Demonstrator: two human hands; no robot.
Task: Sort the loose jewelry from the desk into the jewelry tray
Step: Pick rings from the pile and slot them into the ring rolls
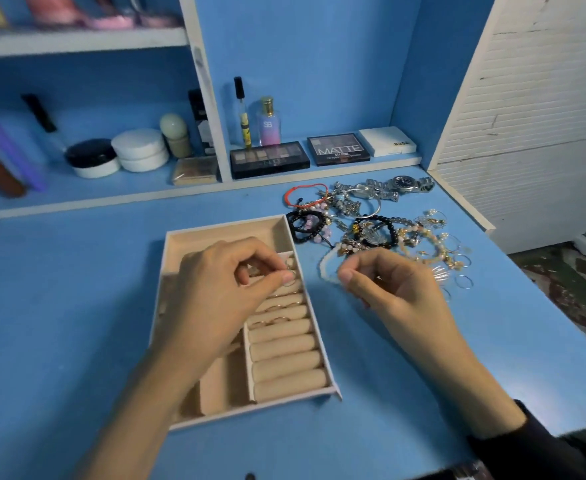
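Observation:
A beige jewelry tray (322, 362) lies on the blue desk, with ring rolls on its right side and several thin rings (274, 308) slotted between the upper rolls. My left hand (225, 289) is over the tray and pinches a small ring (290, 274) between thumb and fingertips at the top rolls. My right hand (385, 282) hovers just right of the tray with curled fingers; what it holds, if anything, is too small to tell. A heap of loose jewelry (371, 223) with bracelets, beads, hoop earrings and a steel watch (402, 184) lies behind it.
Makeup palettes (269, 159), perfume bottles (269, 123) and cream jars (141, 148) stand on the low shelf at the back. A white slatted panel (526, 116) bounds the desk on the right. The desk's right edge drops to the floor.

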